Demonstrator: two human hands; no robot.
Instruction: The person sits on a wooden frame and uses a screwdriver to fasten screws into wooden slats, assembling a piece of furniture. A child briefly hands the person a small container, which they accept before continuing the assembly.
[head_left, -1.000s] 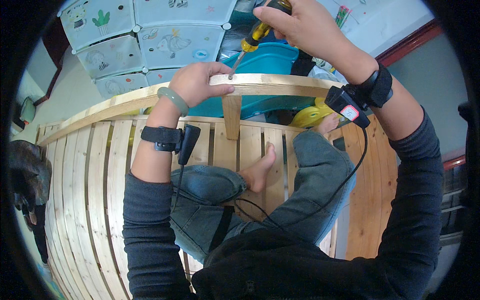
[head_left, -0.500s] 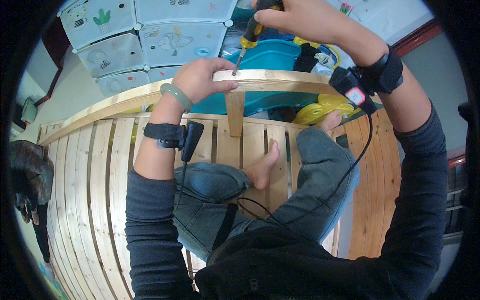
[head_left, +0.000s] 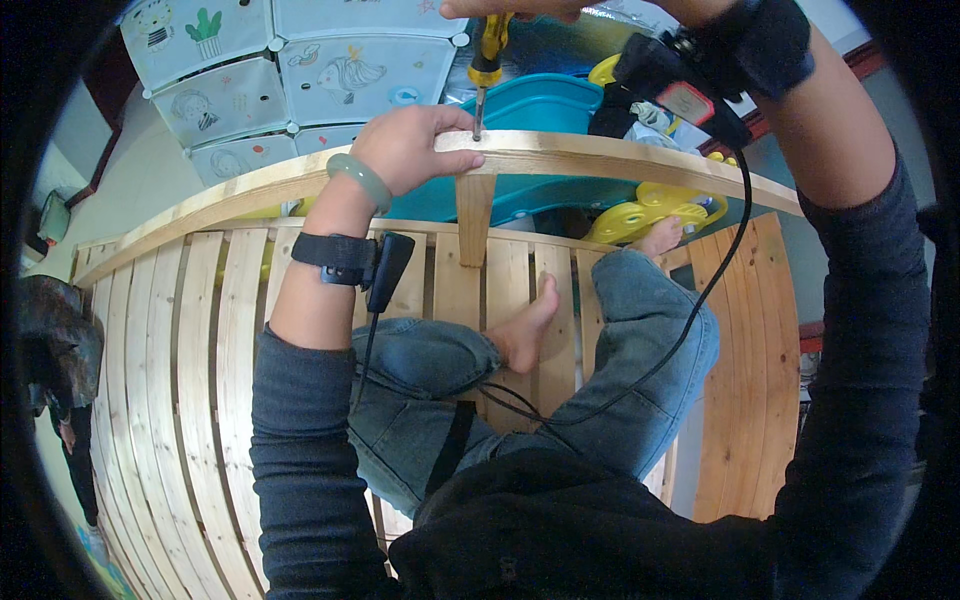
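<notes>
My left hand (head_left: 405, 150) grips a pale wooden rail (head_left: 580, 151), its thumb on the near face and its fingers over the top beside a screw hole. A screwdriver (head_left: 487, 62) with a yellow and black handle stands nearly upright there, its tip on the rail's top edge. Cut off by the upper edge of the view, my right hand (head_left: 560, 8) is closed on the top of the handle, its fingers only partly seen. Directly below, a short wooden post (head_left: 476, 225) joins the rail to the slatted bed base (head_left: 205, 350).
I sit on the slats, legs bent, with a black cable (head_left: 735, 235) trailing from my right wrist. Beyond the rail are white storage cubes (head_left: 345, 75), a teal plastic tub (head_left: 545, 105) and a yellow plastic piece (head_left: 650, 210). Another person (head_left: 65, 370) is at the far left.
The screwdriver has gone from leaning right to nearly upright. My right hand has shifted up and left, partly out of view. My left hand keeps its hold on the rail.
</notes>
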